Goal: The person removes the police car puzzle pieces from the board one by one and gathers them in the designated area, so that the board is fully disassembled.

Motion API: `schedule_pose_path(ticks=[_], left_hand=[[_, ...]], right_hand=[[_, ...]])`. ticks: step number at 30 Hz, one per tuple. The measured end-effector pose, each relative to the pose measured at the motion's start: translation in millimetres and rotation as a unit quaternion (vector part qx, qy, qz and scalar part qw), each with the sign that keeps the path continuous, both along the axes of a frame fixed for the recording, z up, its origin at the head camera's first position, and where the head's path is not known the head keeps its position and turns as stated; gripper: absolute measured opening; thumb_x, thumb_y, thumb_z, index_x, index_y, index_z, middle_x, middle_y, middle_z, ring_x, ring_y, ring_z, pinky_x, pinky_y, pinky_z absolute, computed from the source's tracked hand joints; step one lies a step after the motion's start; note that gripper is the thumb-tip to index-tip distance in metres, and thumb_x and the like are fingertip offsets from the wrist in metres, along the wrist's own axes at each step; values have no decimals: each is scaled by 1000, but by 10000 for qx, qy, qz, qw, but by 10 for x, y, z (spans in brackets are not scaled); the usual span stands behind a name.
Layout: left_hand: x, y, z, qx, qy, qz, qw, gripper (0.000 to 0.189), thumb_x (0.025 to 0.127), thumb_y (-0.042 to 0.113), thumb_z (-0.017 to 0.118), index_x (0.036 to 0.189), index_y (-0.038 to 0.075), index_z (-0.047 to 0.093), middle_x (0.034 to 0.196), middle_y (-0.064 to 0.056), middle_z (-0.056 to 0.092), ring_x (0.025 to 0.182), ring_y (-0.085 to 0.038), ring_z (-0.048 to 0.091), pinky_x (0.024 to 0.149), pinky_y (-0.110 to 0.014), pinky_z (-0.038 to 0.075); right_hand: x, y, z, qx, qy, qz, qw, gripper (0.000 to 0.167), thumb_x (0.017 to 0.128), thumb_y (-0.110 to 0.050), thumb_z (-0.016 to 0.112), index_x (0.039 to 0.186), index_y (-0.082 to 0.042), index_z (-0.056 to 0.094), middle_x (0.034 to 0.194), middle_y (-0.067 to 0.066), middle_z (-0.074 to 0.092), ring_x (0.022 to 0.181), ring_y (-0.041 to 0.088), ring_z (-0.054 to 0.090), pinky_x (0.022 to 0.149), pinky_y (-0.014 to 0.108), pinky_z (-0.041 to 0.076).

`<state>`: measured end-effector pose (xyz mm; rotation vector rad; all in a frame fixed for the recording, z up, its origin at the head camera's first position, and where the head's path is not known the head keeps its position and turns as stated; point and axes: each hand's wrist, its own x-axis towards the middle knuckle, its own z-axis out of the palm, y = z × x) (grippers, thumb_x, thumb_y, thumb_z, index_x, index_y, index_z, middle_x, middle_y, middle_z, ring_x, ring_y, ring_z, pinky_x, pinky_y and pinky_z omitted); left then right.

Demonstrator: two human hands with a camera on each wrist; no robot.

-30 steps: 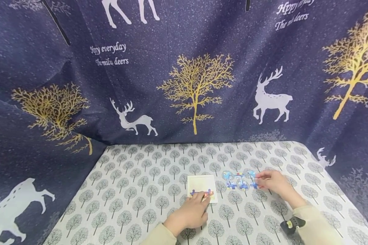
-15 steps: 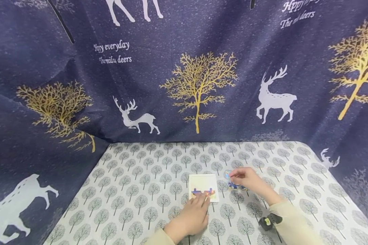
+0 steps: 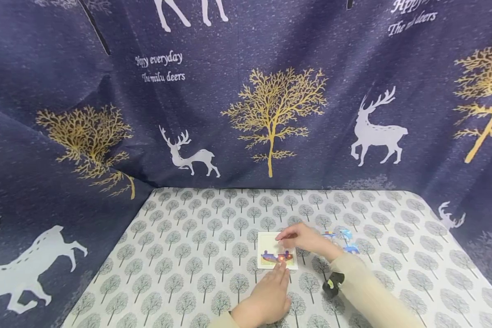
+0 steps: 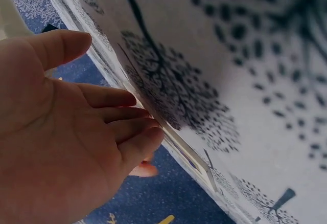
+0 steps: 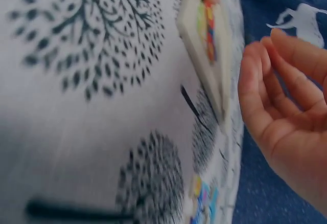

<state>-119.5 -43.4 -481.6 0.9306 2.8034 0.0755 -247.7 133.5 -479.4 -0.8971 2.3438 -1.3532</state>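
Note:
A small white-framed puzzle tray [image 3: 268,241] lies on the cloth, with joined blue, red and yellow puzzle pieces [image 3: 269,258] along its near side. My left hand [image 3: 269,294] rests its extended fingertips at the tray's near edge; in the left wrist view its fingers [image 4: 135,132] look fairly straight. Over the right part of the tray hovers my right hand [image 3: 301,238], thumb and fingertips drawn together. In the right wrist view, the curled right hand [image 5: 286,96] stands beside the tray [image 5: 193,24]; whether a piece sits between its fingertips is hidden.
More blue puzzle pieces [image 3: 345,233] lie to the right of the tray, partly hidden by the right forearm. A tree-patterned cloth [image 3: 213,255] covers the table. Behind it hangs a dark blue curtain [image 3: 229,114] with deer and trees.
My right hand has moved left from the loose blue pieces to above the tray. My left hand has drawn back slightly, showing more of the joined pieces. The view has shifted a little.

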Motion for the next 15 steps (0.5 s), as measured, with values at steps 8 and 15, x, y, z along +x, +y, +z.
schedule_pose_path(ticks=[8,15], left_hand=[[8,31,13,-85,-18,152,9998,63,96,38,51,144,-1,40,155,-16,29,143,-24,27,113,-35,31],[-17,17,46,-126,-169,119,9997,64,96,39,51,145,0,39,155,-14,29,143,-23,26,113,-34,30]], right_hand=[[-114,-194,-120,503,-350,241,9978,20,88,-20,70,105,-10,73,96,1,72,85,13,66,81,31,54],[-121,-307,-126,564,-320,366,9972,18,82,-10,73,100,-6,75,77,-2,70,65,5,59,63,21,51]])
